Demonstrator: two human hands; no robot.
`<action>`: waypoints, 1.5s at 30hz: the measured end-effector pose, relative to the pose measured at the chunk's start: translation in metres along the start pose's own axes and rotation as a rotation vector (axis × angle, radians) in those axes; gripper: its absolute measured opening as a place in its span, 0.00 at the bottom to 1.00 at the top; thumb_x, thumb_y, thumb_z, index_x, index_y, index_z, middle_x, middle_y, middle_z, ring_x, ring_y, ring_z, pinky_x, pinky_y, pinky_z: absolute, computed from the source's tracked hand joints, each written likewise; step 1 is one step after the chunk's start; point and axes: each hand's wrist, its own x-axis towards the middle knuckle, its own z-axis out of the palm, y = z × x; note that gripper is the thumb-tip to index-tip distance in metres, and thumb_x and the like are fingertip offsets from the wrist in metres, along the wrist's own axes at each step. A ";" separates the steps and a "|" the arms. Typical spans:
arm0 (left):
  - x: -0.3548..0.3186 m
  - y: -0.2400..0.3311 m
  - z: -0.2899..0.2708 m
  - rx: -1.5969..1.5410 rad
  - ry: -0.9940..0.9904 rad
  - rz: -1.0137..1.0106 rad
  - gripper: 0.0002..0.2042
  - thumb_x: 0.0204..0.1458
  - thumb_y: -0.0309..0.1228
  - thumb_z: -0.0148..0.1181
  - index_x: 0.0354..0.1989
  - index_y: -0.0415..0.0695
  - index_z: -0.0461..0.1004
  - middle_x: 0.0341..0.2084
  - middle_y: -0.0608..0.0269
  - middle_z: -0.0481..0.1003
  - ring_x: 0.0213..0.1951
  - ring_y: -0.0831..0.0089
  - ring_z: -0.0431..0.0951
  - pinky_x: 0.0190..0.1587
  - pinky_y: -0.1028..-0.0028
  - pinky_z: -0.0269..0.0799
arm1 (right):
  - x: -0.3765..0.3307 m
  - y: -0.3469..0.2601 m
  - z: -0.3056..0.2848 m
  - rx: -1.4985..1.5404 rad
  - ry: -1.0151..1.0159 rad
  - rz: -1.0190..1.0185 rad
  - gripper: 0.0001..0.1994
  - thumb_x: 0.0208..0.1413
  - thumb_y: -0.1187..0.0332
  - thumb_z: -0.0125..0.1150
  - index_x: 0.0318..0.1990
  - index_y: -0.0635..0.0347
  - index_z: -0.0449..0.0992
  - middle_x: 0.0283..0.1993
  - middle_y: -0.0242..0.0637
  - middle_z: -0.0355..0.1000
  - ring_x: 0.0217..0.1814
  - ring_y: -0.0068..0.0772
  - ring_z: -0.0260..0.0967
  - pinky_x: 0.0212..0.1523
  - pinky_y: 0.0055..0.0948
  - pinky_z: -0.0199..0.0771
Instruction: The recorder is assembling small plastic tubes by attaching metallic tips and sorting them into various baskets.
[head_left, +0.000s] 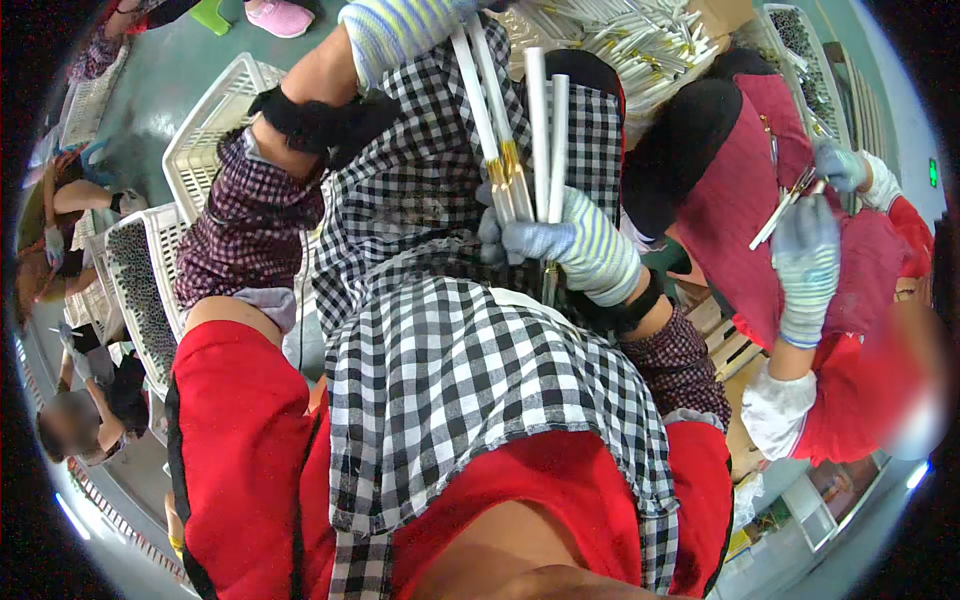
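Right hand (pixel 590 243), in a striped glove, is closed around a few white tubes (pixel 537 120) held roughly upright above the wearer's lap; at least four show, the left two with gold bands and glassy or metallic lower sections. Fingers cover the middle of the bundle, so the exact count is hard to fix; a narrow end pokes out below the grip, too dim to read. Left hand (pixel 400 38), likewise gloved, is cut by the upper edge; its fingertips are out of view. The upper ends of the left two tubes reach its fingers, but whether it grips them cannot be told. Black-and-white checked apron (pixel 480 370) spans the lap and chest. Beyond the knees, a heap of similar tubes (pixel 650 40) is cropped at the top. At right, a co-worker's gloved hand (pixel 805 250), slightly blurred, is beside some loose thin pieces (pixel 775 222); their kind is unclear. At left, a white crate (pixel 160 225) is packed with small round ends, the forearm side partly screened by the wearer's sleeve (pixel 245 225).
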 end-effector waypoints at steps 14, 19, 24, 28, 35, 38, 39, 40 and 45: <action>-0.151 -0.026 0.003 1.166 -0.108 0.890 0.20 0.45 0.35 0.50 0.49 0.48 0.68 0.36 0.62 0.73 0.42 0.65 0.74 0.54 0.56 0.61 | 0.070 0.007 0.046 -0.603 -0.346 -0.003 0.21 0.51 0.71 0.56 0.54 0.59 0.64 0.55 0.37 0.62 0.54 0.27 0.61 0.55 0.28 0.63; -0.209 -0.061 -0.021 0.983 -0.284 0.116 0.10 0.47 0.35 0.51 0.36 0.47 0.70 0.24 0.62 0.73 0.27 0.64 0.76 0.30 0.66 0.70 | 0.082 0.015 0.087 -0.742 -0.590 0.195 0.34 0.46 0.67 0.60 0.60 0.68 0.55 0.59 0.50 0.60 0.62 0.39 0.57 0.62 0.31 0.55; -0.220 -0.066 -0.021 1.003 0.058 0.141 0.10 0.46 0.36 0.51 0.35 0.49 0.69 0.23 0.67 0.71 0.27 0.69 0.74 0.31 0.69 0.66 | 0.092 -0.017 0.101 -1.160 -0.622 0.039 0.29 0.45 0.67 0.59 0.55 0.73 0.61 0.47 0.55 0.69 0.51 0.44 0.68 0.51 0.33 0.65; -0.216 -0.084 -0.039 0.871 -0.015 0.023 0.08 0.41 0.33 0.56 0.30 0.46 0.70 0.20 0.61 0.71 0.27 0.60 0.74 0.30 0.64 0.68 | 0.112 -0.024 0.116 -1.214 -0.548 -0.065 0.28 0.48 0.61 0.60 0.55 0.66 0.64 0.46 0.51 0.70 0.50 0.42 0.69 0.50 0.34 0.68; -0.305 -0.264 -0.114 0.803 0.442 -0.374 0.13 0.42 0.27 0.59 0.39 0.43 0.72 0.25 0.53 0.73 0.29 0.57 0.74 0.33 0.66 0.70 | 0.079 -0.055 0.062 -0.623 0.048 -0.187 0.21 0.56 0.69 0.54 0.57 0.64 0.63 0.49 0.43 0.69 0.48 0.32 0.69 0.51 0.28 0.68; -0.310 -0.307 -0.106 0.764 0.377 -0.619 0.12 0.43 0.26 0.57 0.39 0.43 0.72 0.27 0.51 0.74 0.31 0.55 0.75 0.34 0.64 0.69 | 0.060 -0.045 0.048 -0.637 0.082 -0.141 0.20 0.57 0.70 0.52 0.57 0.65 0.64 0.48 0.44 0.70 0.49 0.32 0.69 0.51 0.29 0.68; -0.314 -0.322 -0.106 0.777 0.373 -0.612 0.14 0.44 0.25 0.56 0.42 0.43 0.72 0.27 0.51 0.74 0.32 0.56 0.75 0.35 0.65 0.70 | 0.055 -0.039 0.044 -0.627 0.083 -0.159 0.19 0.57 0.71 0.51 0.57 0.64 0.64 0.47 0.43 0.70 0.47 0.30 0.69 0.50 0.30 0.68; -0.318 -0.337 -0.108 0.734 0.300 -0.696 0.16 0.44 0.27 0.56 0.46 0.45 0.72 0.34 0.52 0.74 0.38 0.56 0.75 0.41 0.66 0.69 | 0.052 -0.037 0.042 -0.623 0.090 -0.157 0.19 0.57 0.71 0.51 0.57 0.64 0.64 0.47 0.43 0.70 0.47 0.30 0.69 0.50 0.30 0.68; -0.311 -0.348 -0.106 1.014 0.182 -0.966 0.20 0.45 0.31 0.57 0.50 0.51 0.70 0.52 0.57 0.66 0.54 0.56 0.66 0.56 0.60 0.60 | 0.047 -0.036 0.042 -0.547 0.134 -0.138 0.18 0.56 0.72 0.53 0.55 0.64 0.66 0.46 0.41 0.71 0.44 0.30 0.71 0.48 0.29 0.71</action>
